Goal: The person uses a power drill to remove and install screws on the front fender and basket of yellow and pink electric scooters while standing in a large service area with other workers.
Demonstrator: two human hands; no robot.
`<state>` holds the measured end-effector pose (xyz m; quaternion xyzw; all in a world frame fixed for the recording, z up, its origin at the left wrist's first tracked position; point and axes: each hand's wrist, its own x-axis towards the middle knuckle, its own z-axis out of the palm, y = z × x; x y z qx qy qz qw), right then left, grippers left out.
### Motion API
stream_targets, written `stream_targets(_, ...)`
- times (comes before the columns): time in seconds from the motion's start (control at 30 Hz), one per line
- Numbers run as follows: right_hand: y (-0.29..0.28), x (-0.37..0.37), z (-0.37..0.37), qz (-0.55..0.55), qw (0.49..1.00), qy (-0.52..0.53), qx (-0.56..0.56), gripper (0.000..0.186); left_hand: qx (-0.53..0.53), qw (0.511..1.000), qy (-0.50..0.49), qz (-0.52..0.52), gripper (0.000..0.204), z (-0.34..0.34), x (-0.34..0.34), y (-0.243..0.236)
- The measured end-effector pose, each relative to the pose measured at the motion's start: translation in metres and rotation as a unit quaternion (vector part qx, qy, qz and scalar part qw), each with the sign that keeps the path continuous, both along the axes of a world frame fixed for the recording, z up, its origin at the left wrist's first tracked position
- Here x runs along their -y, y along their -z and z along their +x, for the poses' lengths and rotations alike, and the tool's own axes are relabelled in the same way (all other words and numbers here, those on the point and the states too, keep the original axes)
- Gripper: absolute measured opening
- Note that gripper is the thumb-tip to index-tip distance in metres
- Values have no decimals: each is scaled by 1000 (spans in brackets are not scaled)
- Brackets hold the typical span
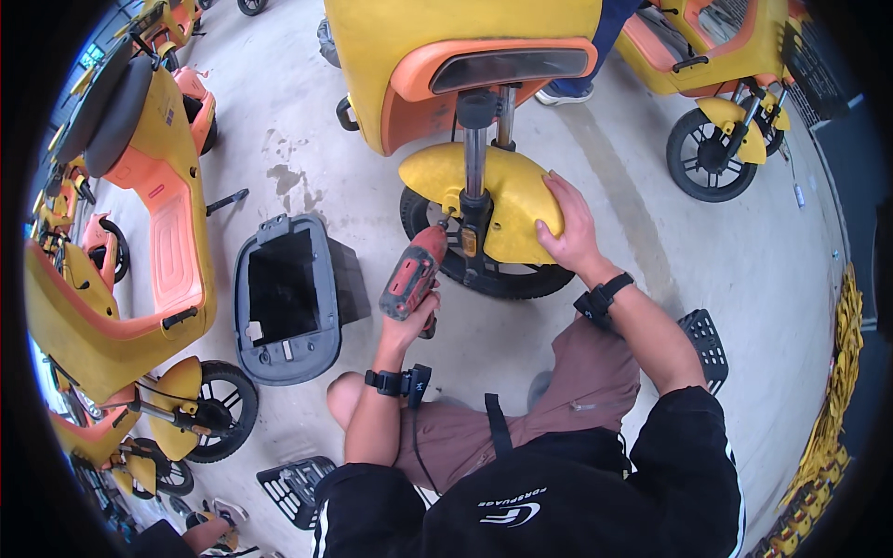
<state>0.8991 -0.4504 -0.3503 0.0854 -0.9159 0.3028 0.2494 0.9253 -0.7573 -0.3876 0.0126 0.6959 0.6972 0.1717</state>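
Several scooters [177,251], stained grey floor [502,339], left hand [407,325] gripping red drill [412,274], right hand [573,231] spread over yellow fender [512,200]

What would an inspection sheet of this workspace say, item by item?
Surface: pale floor with dark stains and a tan strip.
Job's things: red-and-black power drill, tip by the yellow fender beside the fork; front wheel underneath.
Clutter: dark open box left of the wheel; black slotted parts at lower left and right.
Hands: left hand grips the drill; right hand lies spread on the fender.
Cables: thin black cable at the left wrist device.
Surroundings: yellow-and-orange scooters on both sides; another person's shoe beyond the one being worked on.
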Motion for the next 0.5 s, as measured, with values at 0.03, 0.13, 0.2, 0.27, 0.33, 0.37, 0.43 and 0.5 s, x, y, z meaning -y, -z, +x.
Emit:
stream_targets(0.03, 0, 0, 0, 0, 1000, 1, 1, 61, 4, 1000, -2, 14, 27, 1, 0, 0)
stream_targets(0.13, 0, -1, -2, 3, 1000, -3, -6, 61, -43, 999, -1, -22, 30, -2, 1, 12)
stream_targets(0.2, 0, 1, -3, 3, 1000, -8, -14, 60, -93, 993, 2, -74, 33, -3, 7, 21)
stream_targets(0.27, 0, -1, -1, 5, 1000, -7, -5, 60, -265, 951, 0, -160, 44, -7, 1, 12)
stream_targets(0.33, 1, -2, -1, 7, 1000, -5, -6, 61, -316, 928, -2, -196, 49, -11, -1, -1)
stream_targets(0.37, 2, -1, 0, 7, 1000, -3, -8, 61, -365, 902, -3, -231, 53, -12, -2, -8)
stream_targets(0.43, -1, 0, 0, 6, 1000, -9, -8, 61, -312, 917, 24, -246, 61, -15, 6, -12)
stream_targets(0.5, -2, 5, 2, 4, 1000, -20, -10, 61, -292, 925, 34, -242, 61, -17, 12, -7)
